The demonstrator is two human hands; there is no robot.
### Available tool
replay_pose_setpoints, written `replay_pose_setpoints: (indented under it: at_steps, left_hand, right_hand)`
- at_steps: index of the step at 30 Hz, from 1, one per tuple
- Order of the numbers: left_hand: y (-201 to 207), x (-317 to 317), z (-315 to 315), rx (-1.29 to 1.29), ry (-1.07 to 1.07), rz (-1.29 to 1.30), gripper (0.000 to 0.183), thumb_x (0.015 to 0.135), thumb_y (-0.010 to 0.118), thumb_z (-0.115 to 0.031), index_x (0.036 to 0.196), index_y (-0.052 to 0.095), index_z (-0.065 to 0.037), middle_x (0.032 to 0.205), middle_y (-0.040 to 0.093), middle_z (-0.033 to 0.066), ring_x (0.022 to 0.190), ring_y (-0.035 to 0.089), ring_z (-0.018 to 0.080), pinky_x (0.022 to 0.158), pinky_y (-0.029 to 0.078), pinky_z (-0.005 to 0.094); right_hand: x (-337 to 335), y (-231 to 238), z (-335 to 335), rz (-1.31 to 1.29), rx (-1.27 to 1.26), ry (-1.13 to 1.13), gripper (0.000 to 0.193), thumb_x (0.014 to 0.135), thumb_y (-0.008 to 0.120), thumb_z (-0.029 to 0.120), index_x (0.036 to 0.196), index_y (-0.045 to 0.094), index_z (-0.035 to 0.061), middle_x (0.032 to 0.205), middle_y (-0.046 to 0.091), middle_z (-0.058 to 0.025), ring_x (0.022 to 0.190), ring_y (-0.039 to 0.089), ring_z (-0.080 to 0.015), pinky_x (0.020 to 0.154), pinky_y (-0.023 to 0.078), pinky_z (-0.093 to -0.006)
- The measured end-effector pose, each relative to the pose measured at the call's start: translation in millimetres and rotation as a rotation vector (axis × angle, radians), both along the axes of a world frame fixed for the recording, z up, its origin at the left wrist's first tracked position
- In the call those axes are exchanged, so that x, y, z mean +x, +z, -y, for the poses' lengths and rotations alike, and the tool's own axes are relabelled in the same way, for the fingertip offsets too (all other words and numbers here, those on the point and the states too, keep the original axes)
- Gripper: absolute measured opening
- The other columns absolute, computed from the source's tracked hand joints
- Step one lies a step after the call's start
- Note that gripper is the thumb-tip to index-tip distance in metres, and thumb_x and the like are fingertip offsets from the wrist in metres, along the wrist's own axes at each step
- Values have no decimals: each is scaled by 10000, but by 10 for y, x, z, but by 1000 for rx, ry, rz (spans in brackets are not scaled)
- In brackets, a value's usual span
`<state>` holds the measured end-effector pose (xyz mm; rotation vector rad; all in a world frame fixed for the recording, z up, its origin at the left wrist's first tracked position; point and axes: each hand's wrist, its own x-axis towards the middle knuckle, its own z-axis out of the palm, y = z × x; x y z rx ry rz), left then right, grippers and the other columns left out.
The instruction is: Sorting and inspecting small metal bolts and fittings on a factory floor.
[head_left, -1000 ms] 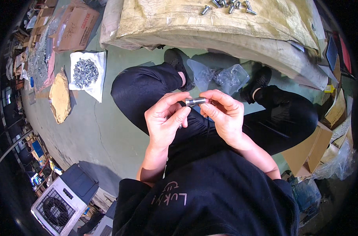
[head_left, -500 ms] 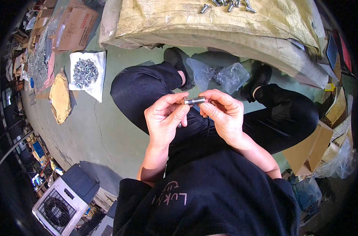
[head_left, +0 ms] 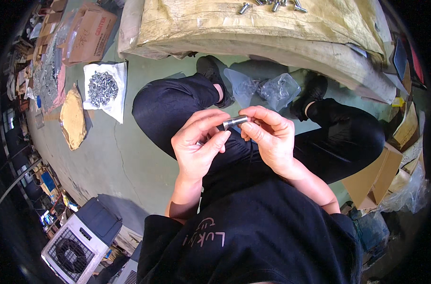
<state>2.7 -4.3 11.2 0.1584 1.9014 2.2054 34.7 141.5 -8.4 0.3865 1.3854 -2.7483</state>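
A short shiny metal bolt [head_left: 235,121] lies crosswise between my hands, above my lap, its right end tilted slightly up. My right hand [head_left: 273,137] pinches the right end between thumb and forefinger, its other fingers curled. At the left end, my left hand [head_left: 198,142] has its thumb and forefinger curled around the bolt. A bit of metal also shows inside the left hand's curled fingers, too hidden to make out.
Several bolts [head_left: 275,5] lie on a cloth-covered surface [head_left: 263,28] ahead. Clear plastic bags [head_left: 279,92] with metal parts rest on the floor between my feet. Leftward are a white sheet [head_left: 115,108] piled with small metal parts, a yellowish package [head_left: 73,118] and a cardboard box [head_left: 90,33].
The bolt has tilted, its right end rising a little. My left thumb and forefinger have shifted around its left end; the right hand keeps its pinch.
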Motion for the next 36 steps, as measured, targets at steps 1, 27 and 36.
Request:
replay_pose_setpoints:
  at_steps: [1,27,36]
  left_hand:
    - [1,-2,-1,-33,-4,-33,301,685,628,104,976,591,36,973,554,130,583,527,68,464,442,160]
    - [19,5,-23,-19,26,-36,280,704,617,88,978,582,48,945,571,134,586,524,67,459,433,165]
    - [11,26,5,36,15,110,283,727,620,65,1004,560,58,876,585,108,574,509,58,461,422,163]
  right_hand:
    - [-1,1,0,0,-1,-1,210,775,603,10,979,579,-32,789,557,-37,659,531,-74,572,438,-183]
    - [1,19,2,-22,25,-17,215,761,601,-28,973,573,-50,781,554,-64,645,528,-105,564,442,-210]
    - [3,50,1,-21,47,-9,205,756,616,-13,960,589,-20,774,551,-23,667,506,-59,577,427,-179]
